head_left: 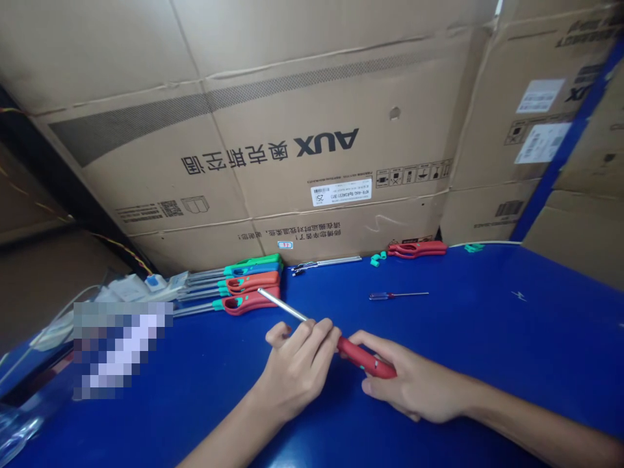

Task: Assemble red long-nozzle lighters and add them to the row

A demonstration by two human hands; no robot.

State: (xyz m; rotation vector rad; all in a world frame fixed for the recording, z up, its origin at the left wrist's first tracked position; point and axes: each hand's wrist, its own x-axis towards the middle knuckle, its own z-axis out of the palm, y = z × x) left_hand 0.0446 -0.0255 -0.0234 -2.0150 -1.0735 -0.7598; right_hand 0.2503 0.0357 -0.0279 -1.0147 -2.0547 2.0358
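A red long-necked gas lighter (365, 359) is held between my two hands above the blue table. Its metal tube points up and to the left. My left hand (302, 364) is closed around the front of the lighter, where the tube meets the body, and hides that part. The rear of the red handle lies in my right hand (419, 377), with fingers and thumb closed on it. Beyond my hands, a screwdriver (390, 296) with a clear handle rests on the table. Several finished-looking lighters (251, 300) in red, orange, blue and green lie stacked at the left.
Against the cardboard wall (273, 130) lie metal tubes with wires (326, 262), small teal parts (377, 259) and red lighter shells (418, 249). More teal pieces (474, 247) are further right. A power strip with plugs (131, 288) and a blurred patch occupy the left side.
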